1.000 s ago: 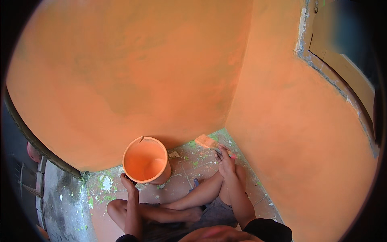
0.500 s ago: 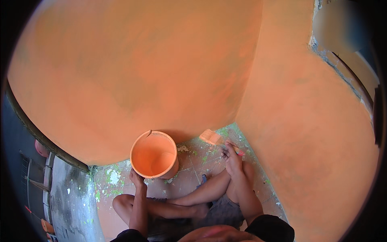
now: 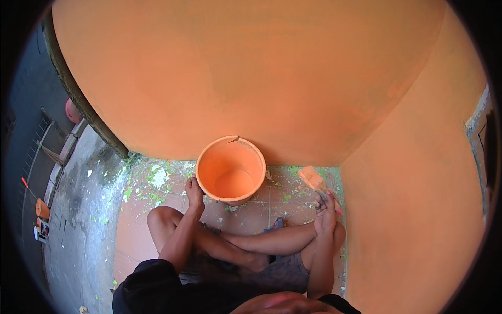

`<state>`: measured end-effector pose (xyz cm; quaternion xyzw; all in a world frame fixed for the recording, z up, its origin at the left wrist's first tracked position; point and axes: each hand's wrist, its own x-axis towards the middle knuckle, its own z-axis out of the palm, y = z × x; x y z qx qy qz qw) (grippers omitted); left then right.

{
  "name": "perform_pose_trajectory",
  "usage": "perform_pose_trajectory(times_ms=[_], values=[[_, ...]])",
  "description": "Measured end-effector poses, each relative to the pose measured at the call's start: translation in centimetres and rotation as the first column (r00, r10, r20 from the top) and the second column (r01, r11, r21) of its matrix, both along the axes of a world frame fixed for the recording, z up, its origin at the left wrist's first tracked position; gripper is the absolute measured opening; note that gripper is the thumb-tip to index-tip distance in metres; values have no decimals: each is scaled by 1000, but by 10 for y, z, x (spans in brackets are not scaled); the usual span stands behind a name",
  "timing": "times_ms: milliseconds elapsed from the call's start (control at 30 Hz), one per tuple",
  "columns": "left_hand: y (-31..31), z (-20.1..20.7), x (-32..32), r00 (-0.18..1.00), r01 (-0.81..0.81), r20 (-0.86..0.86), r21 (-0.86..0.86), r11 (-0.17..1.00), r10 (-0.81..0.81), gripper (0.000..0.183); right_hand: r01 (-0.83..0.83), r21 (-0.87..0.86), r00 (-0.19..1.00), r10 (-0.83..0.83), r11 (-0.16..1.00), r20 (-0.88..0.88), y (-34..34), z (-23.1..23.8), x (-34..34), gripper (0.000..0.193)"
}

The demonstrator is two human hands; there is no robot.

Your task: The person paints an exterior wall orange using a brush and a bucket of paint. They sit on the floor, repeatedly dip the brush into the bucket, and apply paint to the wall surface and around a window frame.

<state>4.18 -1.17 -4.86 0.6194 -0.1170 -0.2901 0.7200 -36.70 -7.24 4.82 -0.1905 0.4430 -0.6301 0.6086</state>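
Observation:
An orange plastic bucket (image 3: pixel 230 170) stands tilted towards me before the wall, a little orange paint at its bottom and a broken notch in its far rim. My left hand (image 3: pixel 195 192) is closed on the bucket's near-left rim. To the right, my right hand (image 3: pixel 326 212) grips a paintbrush (image 3: pixel 312 179) by its handle, whose reddish end shows beside the palm. Orange paint coats the broad bristles, which point up and left, away from the wall corner. Both forearms reach over my crossed legs.
An orange-painted wall (image 3: pixel 251 78) rises ahead and meets another orange wall (image 3: pixel 408 209) at the right. Paint flakes, white and green, litter the tiled floor (image 3: pixel 141 225). A grey concrete strip (image 3: pixel 83 209) runs along the left, with a small orange container (image 3: pixel 42 209) beyond it.
My view has swung to the left, so the bucket and both hands appear further right. The left hand still grips the bucket and the right still holds the paintbrush.

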Motion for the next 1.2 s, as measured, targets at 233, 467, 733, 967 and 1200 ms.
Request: perform_pose_trajectory(times_ms=[233, 467, 733, 967, 1200], values=[[2, 15, -6, 1000, 14, -16, -16, 1000, -15, 38, -25, -6, 1000, 25, 1000, -18, 0, -4, -1, 33], [-2, 14, -7, 996, -75, -38, -9, 997, 75, 31, -26, 7, 999, 26, 1000, -23, -2, -6, -1, 41], [0, 15, -3, 997, -54, -50, 9, 999, 54, 29, -31, -7, 999, 31, 999, -25, 1, -2, 3, 38], [-1, 12, -3, 999, -18, -41, -45, 999, 16, 26, -26, 3, 999, 26, 1000, -39, -1, -6, 3, 31], [0, 10, -1, 999, 27, -34, -79, 996, -30, 29, -36, 7, 999, 36, 999, -39, 1, -1, 4, 30]])
